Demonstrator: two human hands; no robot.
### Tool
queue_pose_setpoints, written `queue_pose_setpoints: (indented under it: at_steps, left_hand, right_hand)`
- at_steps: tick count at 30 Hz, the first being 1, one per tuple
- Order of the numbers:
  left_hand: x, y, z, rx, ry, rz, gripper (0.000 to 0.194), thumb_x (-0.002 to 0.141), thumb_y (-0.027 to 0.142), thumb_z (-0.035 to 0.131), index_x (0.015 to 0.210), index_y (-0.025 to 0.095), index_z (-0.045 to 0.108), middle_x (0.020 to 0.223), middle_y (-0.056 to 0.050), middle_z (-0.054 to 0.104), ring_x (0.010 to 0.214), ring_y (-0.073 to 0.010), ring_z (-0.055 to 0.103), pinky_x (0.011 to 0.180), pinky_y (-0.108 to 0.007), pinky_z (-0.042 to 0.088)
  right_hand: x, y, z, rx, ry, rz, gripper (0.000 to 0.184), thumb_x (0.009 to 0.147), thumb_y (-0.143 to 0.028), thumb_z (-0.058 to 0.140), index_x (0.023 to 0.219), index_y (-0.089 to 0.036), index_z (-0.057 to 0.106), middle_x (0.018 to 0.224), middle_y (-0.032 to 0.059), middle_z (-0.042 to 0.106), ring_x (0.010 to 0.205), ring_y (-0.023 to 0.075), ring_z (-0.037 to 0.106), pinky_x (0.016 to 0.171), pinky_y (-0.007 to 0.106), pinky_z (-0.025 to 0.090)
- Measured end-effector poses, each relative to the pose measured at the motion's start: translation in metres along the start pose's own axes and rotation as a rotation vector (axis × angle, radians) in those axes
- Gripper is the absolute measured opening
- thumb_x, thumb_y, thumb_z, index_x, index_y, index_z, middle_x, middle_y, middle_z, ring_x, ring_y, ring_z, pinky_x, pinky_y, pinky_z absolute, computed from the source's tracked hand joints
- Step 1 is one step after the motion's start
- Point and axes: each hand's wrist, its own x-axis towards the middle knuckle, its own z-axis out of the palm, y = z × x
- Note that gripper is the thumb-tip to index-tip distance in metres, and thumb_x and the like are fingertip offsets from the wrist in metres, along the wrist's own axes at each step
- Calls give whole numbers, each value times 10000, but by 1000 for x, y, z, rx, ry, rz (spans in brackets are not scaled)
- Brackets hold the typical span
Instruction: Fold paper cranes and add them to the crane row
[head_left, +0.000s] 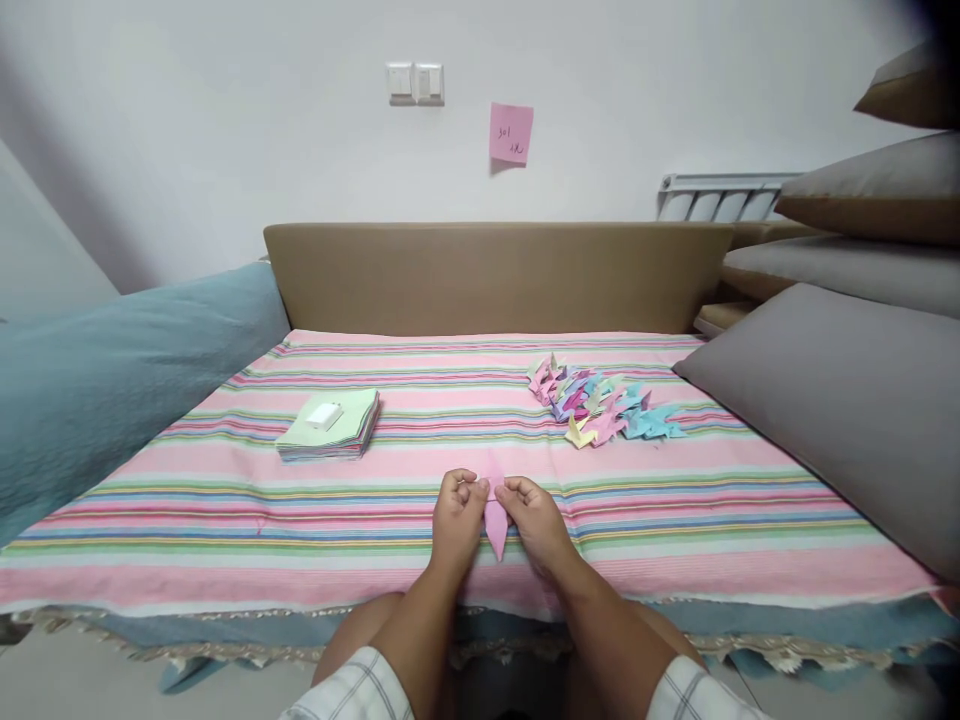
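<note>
A piece of folded pink paper, narrow and pointed at its near end, lies between my two hands just over the striped cloth. My left hand pinches its left edge between thumb and fingers. On the opposite edge, my right hand pinches it in the same way. The paper's far end is pale and blurred against the pink stripe. Beyond my right hand sits a cluster of small folded paper cranes in pink, blue, purple, green and yellow.
A stack of coloured paper sheets with a small white block on top stands at left. Grey cushions pile up at right. A brown backrest borders the striped cloth behind; a blue-covered armrest flanks it.
</note>
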Motion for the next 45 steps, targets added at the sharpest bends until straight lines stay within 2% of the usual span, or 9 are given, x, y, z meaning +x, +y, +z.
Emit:
queue_pose_setpoints:
  at_steps: [4, 9, 14, 21, 28, 34, 41, 45]
  left_hand:
    - [-2, 1, -3, -91, -99, -87, 528, 551, 351, 795, 896, 203, 424, 655, 45, 610, 547, -97, 566, 560, -211, 429]
    - [-2, 0, -2, -168, -81, -137, 490, 559, 358, 797, 851, 195, 440, 566, 60, 597, 479, -86, 543, 536, -208, 423]
    - [-2, 1, 0, -177, -39, -161, 488, 509, 352, 823, 777, 188, 450, 514, 83, 561, 448, -60, 498, 501, -169, 380]
    - [-2, -1, -3, -172, -68, -154, 445, 549, 339, 804, 801, 180, 474, 532, 76, 571, 463, -58, 499, 508, -170, 379]
    - [-3, -1, -3, -146, -52, -171, 425, 551, 356, 797, 830, 166, 540, 558, 55, 583, 483, -73, 514, 518, -186, 390]
    - [-4, 0, -2, -80, -12, -133, 362, 574, 420, 765, 622, 149, 529, 534, 56, 522, 495, -66, 463, 521, -190, 370]
    - [-6, -5, -4, -123, 35, -106, 338, 600, 397, 752, 619, 155, 515, 524, 75, 478, 499, -58, 418, 529, -183, 342]
    - [-5, -9, -6, -139, 12, -106, 331, 626, 396, 737, 606, 154, 511, 514, 78, 444, 493, -56, 391, 519, -183, 321]
  right_hand:
    - [-3, -1, 0, 43, -5, 11, 326, 685, -466, 666, 791, -165, 599, 615, -21, 585, 528, 111, 508, 525, 237, 411]
    - [-4, -1, 0, 5, 8, -26, 315, 705, -472, 647, 726, -164, 583, 571, -34, 549, 497, 92, 460, 490, 217, 370]
    - [-4, 1, -1, -31, 13, -44, 323, 714, -486, 631, 723, -168, 578, 567, -38, 538, 499, 94, 452, 491, 219, 365]
    - [-5, 1, 1, 3, 32, -60, 300, 722, -457, 638, 797, -171, 592, 676, -8, 596, 609, 124, 534, 584, 244, 428]
    - [-8, 0, 1, -47, 30, -80, 306, 732, -469, 627, 791, -171, 593, 677, -2, 601, 637, 139, 548, 607, 254, 442]
    - [-12, -1, 1, -92, -17, -82, 321, 739, -496, 611, 767, -179, 567, 641, -20, 552, 574, 117, 486, 539, 230, 402]
    - [-12, -5, 3, -195, -34, -121, 316, 777, -479, 571, 686, -182, 511, 599, -41, 452, 562, 104, 405, 524, 217, 346]
    - [-12, -5, 3, -250, -44, -141, 330, 803, -469, 536, 642, -191, 462, 583, -52, 395, 559, 104, 372, 539, 226, 332]
